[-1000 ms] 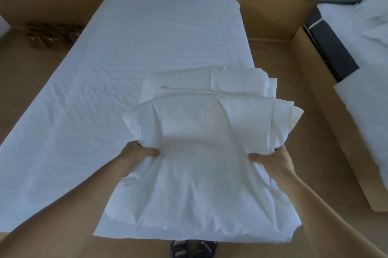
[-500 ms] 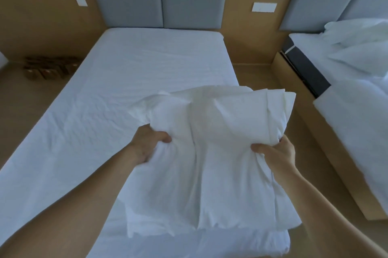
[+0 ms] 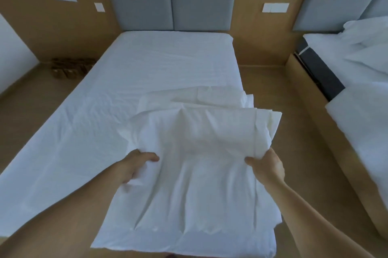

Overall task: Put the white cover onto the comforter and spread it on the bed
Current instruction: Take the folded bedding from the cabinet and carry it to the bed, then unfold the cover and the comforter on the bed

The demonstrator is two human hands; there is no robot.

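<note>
A folded white cover (image 3: 199, 152) is lifted over the near right corner of the bed (image 3: 147, 73), with its lower layers draping down onto the sheet. My left hand (image 3: 136, 163) grips its left side, thumb on top. My right hand (image 3: 267, 165) pinches the right edge, thumb on top. The upper folds (image 3: 199, 100) are bunched toward the far side. The bed carries a white fitted sheet. I cannot pick out a comforter apart from the white fabric.
A grey padded headboard (image 3: 172, 5) stands against the wooden wall. A second bed (image 3: 357, 110) with heaped white bedding lies to the right, across a strip of floor (image 3: 279, 98). Brown wooden items (image 3: 71, 66) sit on the floor at the left.
The cover went up and then came back down toward the bed, its folds flattening out. Both hands kept their hold. My view has tilted up to show more wall.
</note>
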